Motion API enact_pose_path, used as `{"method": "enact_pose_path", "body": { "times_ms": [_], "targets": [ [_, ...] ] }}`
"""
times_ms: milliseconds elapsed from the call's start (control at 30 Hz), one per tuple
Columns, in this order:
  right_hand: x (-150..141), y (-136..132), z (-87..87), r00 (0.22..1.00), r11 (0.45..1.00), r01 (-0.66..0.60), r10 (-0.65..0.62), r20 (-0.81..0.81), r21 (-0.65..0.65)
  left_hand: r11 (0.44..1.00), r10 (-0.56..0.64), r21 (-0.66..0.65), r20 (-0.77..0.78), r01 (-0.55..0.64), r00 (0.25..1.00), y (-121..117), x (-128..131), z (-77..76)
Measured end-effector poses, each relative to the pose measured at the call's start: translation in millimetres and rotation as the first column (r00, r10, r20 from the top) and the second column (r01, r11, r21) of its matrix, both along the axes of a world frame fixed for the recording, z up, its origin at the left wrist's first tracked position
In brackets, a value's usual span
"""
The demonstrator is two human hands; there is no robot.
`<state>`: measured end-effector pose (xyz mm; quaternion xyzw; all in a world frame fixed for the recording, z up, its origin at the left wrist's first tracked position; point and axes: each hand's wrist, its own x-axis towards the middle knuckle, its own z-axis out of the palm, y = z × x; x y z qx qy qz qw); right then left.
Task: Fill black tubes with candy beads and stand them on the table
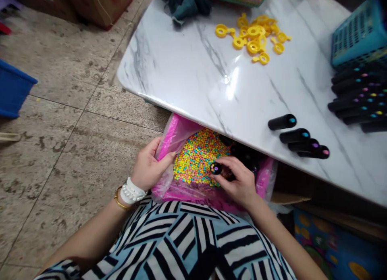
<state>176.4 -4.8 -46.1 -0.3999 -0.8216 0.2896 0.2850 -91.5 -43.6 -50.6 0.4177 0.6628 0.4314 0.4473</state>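
pink plastic makes up the bin (173,130) at your lap, just below the edge of the white marbled table (181,70). your left hand (148,164) clasps the bin's left rim, thumb on the inside. your right hand (237,179) pinches a black tube (215,168) between thumb and fingers, over the multicoloured beads (196,155) in the bin; beads show at its end. four tubes (281,122) lie on the table, near yellow rings (253,38).
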Motion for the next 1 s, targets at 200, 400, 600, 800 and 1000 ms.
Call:
{"method": "enact_pose_path", "body": {
  "times_ms": [200,400,600,800,1000],
  "targets": [
    [44.8,-11.5,15.6,0.953,0.936,0.298,-0.279,-0.120,0.187,0.998,0.025,-0.063,0.011,-0.025,1.000,2.7,2.2,3.1],
    [131.4,15.0,32.1,0.536,0.464,0.839,-0.793,-0.289,0.283,0.982,0.085,-0.177,0.119,-0.063,0.989,3.2,4.2,6.6],
    [170.6,54.9,37.2,0.578,0.571,0.816,-0.808,-0.111,0.093,0.984,0.077,-0.170,0.121,-0.056,0.990,5.7,7.2,10.3],
    [140.7,19.6,33.0,0.410,0.357,0.909,-0.858,-0.308,0.215,0.993,0.057,-0.102,0.010,-0.055,0.998,3.2,4.9,8.6],
    [76.6,-20.3,12.8,0.887,0.928,0.181,-0.296,0.353,0.325,0.998,0.016,-0.058,0.018,-0.015,1.000,5.2,4.8,7.5]
  ]
}}
